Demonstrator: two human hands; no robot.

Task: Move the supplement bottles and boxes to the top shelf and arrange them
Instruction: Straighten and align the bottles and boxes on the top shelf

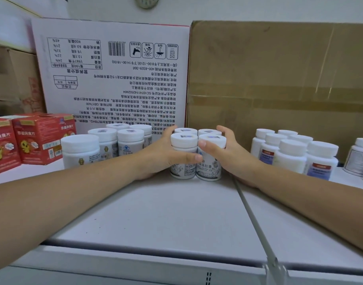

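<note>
Supplement bottles (183, 141), four of them with white caps, stand in a tight two-by-two block on the white top shelf (156, 212), near the middle and a little way out from the cartons at the back. The left hand (162, 153) wraps the block's left side with its thumb laid across the near face. The right hand (232, 155) cups the right side, thumb on the near cap and fingers curled behind the far bottle, so both hands clamp the four between them. The step in hand looks like setting this block into line, and it should go best if the squeeze stays even and low on the bodies, because pressure at the caps could tip a bottle out of the square. Sliding rather than lifting would keep the bases flat. To the left stands another bottle group (106, 145), and to the right a third group (294, 153); the block seems to belong in the gap between them, so steer it straight back without nudging either. Red boxes (32, 138) sit at the far left, with a white printed carton (114, 79) and a brown carton (279, 75) behind everything.
</note>
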